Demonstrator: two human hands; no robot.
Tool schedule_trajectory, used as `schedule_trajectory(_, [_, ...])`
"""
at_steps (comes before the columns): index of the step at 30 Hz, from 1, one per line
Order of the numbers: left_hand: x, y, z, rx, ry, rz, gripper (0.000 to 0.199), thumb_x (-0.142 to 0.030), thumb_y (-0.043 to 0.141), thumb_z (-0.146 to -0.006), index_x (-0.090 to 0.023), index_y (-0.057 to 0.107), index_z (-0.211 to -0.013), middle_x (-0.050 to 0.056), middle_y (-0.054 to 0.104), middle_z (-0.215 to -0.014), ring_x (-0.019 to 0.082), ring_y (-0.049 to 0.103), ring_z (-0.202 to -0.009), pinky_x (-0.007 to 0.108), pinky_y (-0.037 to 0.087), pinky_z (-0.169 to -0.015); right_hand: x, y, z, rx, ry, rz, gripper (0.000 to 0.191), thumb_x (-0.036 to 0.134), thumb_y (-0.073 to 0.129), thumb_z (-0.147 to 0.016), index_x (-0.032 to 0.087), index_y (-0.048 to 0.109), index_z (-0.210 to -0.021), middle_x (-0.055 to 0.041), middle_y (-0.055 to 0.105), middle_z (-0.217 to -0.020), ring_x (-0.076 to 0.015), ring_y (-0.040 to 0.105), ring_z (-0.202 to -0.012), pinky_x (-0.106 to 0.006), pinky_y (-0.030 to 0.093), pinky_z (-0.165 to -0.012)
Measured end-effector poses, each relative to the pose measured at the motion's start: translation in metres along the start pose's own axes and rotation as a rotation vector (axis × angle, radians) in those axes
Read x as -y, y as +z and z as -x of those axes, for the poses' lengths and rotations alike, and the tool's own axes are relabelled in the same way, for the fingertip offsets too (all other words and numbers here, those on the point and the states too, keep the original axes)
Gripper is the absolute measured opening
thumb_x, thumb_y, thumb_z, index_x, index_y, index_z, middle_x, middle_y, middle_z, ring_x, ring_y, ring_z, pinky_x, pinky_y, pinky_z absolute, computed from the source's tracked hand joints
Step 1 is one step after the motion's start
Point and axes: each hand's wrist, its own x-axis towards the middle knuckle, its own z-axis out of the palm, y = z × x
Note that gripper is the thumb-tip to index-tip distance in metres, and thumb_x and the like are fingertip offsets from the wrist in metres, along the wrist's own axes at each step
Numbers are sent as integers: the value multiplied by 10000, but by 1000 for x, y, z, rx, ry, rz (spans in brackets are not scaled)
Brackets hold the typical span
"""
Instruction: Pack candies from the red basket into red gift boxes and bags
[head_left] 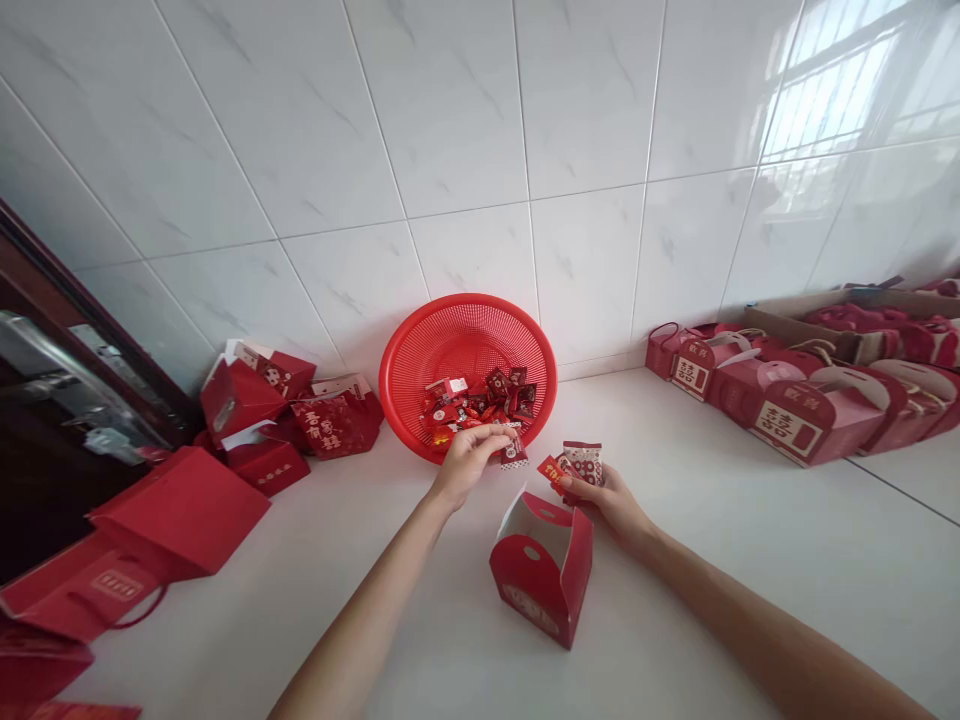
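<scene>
Near the basket's front rim, my left hand (471, 462) pinches a small dark red and white candy packet (514, 450). My right hand (609, 500) is closed on several wrapped candies (582, 463), one bright red and one with a white and brown pattern, just behind and right of the open box. This red gift box (541, 565) stands upright with its top flaps apart. Behind my left hand, the red mesh basket (470, 308) leans towards me against the wall, with a pile of wrapped candies (480, 400) in its lower part.
Red boxes and bags (184, 510) are heaped along the left, beside a dark door (45, 400) with a metal handle. Closed gift boxes (795, 415) stand in rows at the right, before a cardboard carton (795, 325). A tiled wall (465, 130) rises behind.
</scene>
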Motion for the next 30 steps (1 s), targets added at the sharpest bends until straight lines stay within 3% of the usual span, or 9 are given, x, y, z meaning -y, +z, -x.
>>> schedule_trajectory(5, [-14,2,9,109,66,37,347,-322,790,-675,-176,708,-979,66,719,-1073,203,664,-931,366,543,-895,1,0,1,16,-8,13,456,488,870,-638,151,668,-868,-28,672,-773,-163,579,-681,-299,447,-669])
schedule_trajectory(10, [-44,-6,33,259,151,46,547,-268,786,-735,-203,591,-1242,77,697,-1080,191,679,-886,341,573,-815,-1,-4,-1,32,-15,35,455,493,855,-664,150,681,-907,-35,673,-792,-165,580,-689,-297,449,-673])
schedule_trajectory(13, [-59,-9,50,340,210,-78,546,-238,764,-774,-212,557,-1279,78,702,-1088,187,685,-881,348,582,-822,-2,-6,-1,40,-17,33,471,492,854,-666,146,682,-936,-52,693,-828,-181,601,-714,-315,471,-698])
schedule_trajectory(17, [-63,-4,65,312,387,-331,519,-207,683,-842,-259,543,-1339,50,701,-1139,179,686,-955,350,563,-923,-4,-5,-2,59,-18,23,501,471,856,-674,141,686,-1009,-75,715,-889,-206,631,-775,-344,494,-749])
schedule_trajectory(21, [-64,4,72,398,435,-536,486,-213,622,-878,-295,548,-1351,47,665,-1280,191,689,-981,276,583,-750,5,-6,-1,39,-29,5,419,446,865,-663,158,705,-923,-44,703,-820,-173,611,-714,-311,488,-702])
schedule_trajectory(24, [-68,4,74,446,459,-629,447,-201,605,-886,-298,575,-1321,33,657,-1311,196,670,-1030,263,569,-737,26,-11,3,41,-80,-22,326,420,863,-672,167,701,-798,-21,674,-745,-132,566,-651,-262,462,-624])
schedule_trajectory(26, [-70,3,74,465,463,-653,427,-196,607,-884,-291,587,-1300,29,673,-1281,200,658,-1056,259,560,-735,44,-18,10,120,-123,-35,305,406,860,-676,173,706,-798,-26,675,-739,-134,572,-658,-247,457,-590])
schedule_trajectory(30, [-71,0,73,529,454,-679,380,-171,611,-878,-261,608,-1248,31,702,-1193,194,663,-1008,281,539,-787,69,-30,28,491,-120,77,326,398,870,-652,159,710,-806,-27,666,-674,-136,565,-575,-249,453,-517])
